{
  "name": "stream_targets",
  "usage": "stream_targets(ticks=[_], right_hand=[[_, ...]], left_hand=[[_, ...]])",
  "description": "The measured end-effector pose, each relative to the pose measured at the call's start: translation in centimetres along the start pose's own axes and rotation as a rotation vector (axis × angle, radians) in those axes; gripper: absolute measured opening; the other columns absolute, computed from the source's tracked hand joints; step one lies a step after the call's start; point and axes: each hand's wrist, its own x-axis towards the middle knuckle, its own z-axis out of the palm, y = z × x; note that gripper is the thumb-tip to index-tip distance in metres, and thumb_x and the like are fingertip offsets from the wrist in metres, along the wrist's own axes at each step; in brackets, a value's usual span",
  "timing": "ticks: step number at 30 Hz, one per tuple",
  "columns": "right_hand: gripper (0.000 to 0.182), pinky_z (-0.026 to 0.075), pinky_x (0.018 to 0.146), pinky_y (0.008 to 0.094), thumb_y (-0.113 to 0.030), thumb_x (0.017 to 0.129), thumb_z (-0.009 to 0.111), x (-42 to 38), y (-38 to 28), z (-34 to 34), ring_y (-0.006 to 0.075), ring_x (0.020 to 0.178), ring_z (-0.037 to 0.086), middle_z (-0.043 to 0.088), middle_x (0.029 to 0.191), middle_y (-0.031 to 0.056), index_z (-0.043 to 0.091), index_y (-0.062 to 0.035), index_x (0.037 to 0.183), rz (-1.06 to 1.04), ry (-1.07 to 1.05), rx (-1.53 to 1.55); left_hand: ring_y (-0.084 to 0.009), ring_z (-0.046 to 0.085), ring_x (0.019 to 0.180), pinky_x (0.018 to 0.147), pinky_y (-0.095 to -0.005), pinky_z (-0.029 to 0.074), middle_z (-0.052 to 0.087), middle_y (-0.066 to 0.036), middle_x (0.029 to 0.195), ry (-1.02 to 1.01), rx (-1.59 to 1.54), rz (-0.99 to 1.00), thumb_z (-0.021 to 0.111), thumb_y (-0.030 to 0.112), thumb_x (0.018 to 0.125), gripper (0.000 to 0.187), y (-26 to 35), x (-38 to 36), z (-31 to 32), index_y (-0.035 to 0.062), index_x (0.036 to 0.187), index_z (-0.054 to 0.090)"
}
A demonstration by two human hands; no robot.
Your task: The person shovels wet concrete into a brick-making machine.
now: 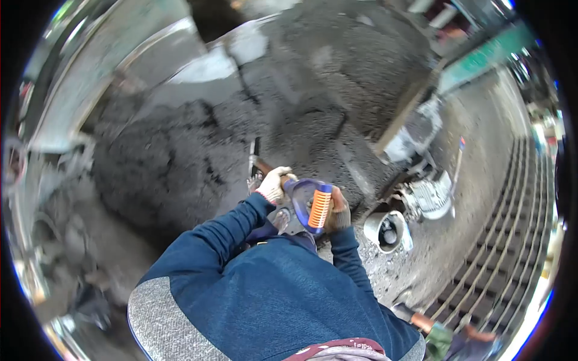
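Observation:
A shovel with a blue D-shaped handle and an orange ribbed grip (320,208) is in front of my body. Its shaft runs forward and left to a dark blade (254,155) at the pile of dark grey, damp-looking material (168,162). My left hand (274,185), in a pale knitted glove, is closed around the shaft just below the handle. At the right side of the orange grip, my right hand (339,210) is closed against it, in a glove that leaves bare skin showing. Some of its fingers are hidden behind the handle.
To the right stand a whitish bucket (372,227) with dark contents and a motor-like machine (430,195). Farther right are long rows of dark blocks (500,240). Another person (448,340) is at the lower right. A concrete slab (156,57) edges the pile at upper left.

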Motion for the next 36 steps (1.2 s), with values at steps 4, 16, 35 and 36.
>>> stream_targets(ticks=[4, 16, 35, 36], right_hand=[[0.047, 0.056, 0.076, 0.0323, -0.048, 0.105, 0.048, 7.3, 15.2, -4.9, 0.0165, 0.081, 0.067, 0.071, 0.089, 0.0053, 0.068, -0.0053, 0.106, 0.7, -0.161, 0.253], [0.011, 0.056, 0.073, 0.0438, -0.014, 0.08, 0.068, 14.5, 26.1, 8.9, 0.0272, 0.069, 0.059, 0.059, 0.076, 0.0067, 0.058, -0.0111, 0.084, 0.631, 0.227, 0.066], [0.013, 0.05, 0.054, 0.0472, -0.018, 0.09, 0.062, -28.2, 68.0, 20.7, 0.0279, 0.058, 0.06, 0.056, 0.066, 0.0092, 0.056, -0.0115, 0.08, 1.472, -0.429, -0.528], [0.014, 0.051, 0.052, 0.0492, -0.017, 0.089, 0.064, -32.8, 68.2, 19.9, 0.0299, 0.055, 0.06, 0.056, 0.064, 0.0104, 0.056, -0.0105, 0.078, 1.558, -0.468, -0.496]], left_hand=[[-0.0225, 0.062, 0.063, 0.068, -0.0358, 0.053, 0.066, -0.009, 0.069, -0.003, -0.042, 0.028, 0.061, 0.031, 0.091, 0.031, -1.8, -7.2, -1.9, 0.005, 0.075, 0.065], [-0.0215, 0.066, 0.096, 0.088, -0.036, 0.052, 0.068, -0.013, 0.102, -0.085, -0.071, 0.935, 0.046, 0.044, 0.104, 0.048, -4.8, -39.1, -17.9, 0.0009, 0.12, 0.062], [-0.0316, 0.049, 0.128, 0.107, -0.053, 0.042, 0.052, -0.015, 0.138, 1.748, -0.852, 0.972, 0.059, 0.044, 0.092, 0.057, -58.2, -47.4, -49.3, 0.0106, 0.138, 0.054], [-0.0306, 0.049, 0.123, 0.104, -0.0515, 0.042, 0.052, -0.014, 0.133, 1.85, -0.855, 0.754, 0.06, 0.043, 0.092, 0.053, -56.0, -47.0, -46.6, 0.0104, 0.134, 0.054]])
